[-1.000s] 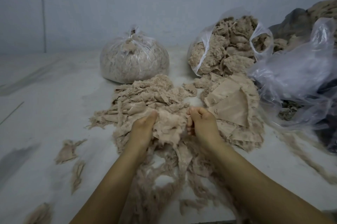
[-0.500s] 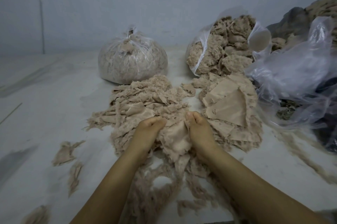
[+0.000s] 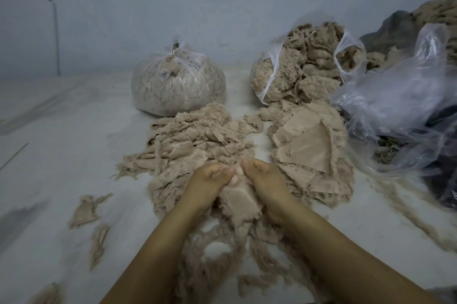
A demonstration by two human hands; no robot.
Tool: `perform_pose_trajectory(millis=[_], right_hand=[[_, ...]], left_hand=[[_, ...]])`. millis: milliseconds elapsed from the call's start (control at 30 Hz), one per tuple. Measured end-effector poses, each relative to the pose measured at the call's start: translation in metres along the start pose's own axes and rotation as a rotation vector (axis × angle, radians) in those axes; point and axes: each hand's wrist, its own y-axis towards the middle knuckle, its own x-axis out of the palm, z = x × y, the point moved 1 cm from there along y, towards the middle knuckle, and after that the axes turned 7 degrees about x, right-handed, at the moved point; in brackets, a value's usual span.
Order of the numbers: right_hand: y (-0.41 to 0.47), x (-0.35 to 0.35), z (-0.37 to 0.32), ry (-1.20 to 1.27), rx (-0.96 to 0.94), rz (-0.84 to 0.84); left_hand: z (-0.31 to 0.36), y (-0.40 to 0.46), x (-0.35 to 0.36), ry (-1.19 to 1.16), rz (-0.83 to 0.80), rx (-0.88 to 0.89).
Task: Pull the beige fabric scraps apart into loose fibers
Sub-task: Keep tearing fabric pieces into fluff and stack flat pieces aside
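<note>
Gripping one beige fabric scrap (image 3: 241,201) between them, the left hand (image 3: 207,183) and right hand (image 3: 265,181) have fingers curled tightly around it, knuckles nearly touching, above the fiber pile (image 3: 197,145) mid-worktop.

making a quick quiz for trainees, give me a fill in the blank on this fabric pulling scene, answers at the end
1. Both hands grip one beige scrap; the left hand and right hand are nearly ____ at the fingertips.
2. The clear bag on the left is ____ at the top.
3. The clear bag right of it, full of beige material, is ____ at the top.
4. Two small stray scraps lie to the ____ of the person's arms.

Answers: touching; tied; open; left
</note>
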Motion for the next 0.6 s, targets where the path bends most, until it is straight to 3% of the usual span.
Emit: perform_pose_trajectory(millis=[167,367,600], right_hand=[[-0.001,-0.004,0.004,0.032,-0.020,-0.072],[-0.005,-0.002,0.002,0.004,-0.116,0.081],[-0.006,-0.003,-0.001,0.123,-0.140,0.264]], left_hand=[[-0.001,0.001,0.001,0.002,0.042,-0.026],[-0.008,0.009,-0.001,0.393,0.120,0.170],[-0.011,0.011,-0.006,0.650,0.215,0.277]])
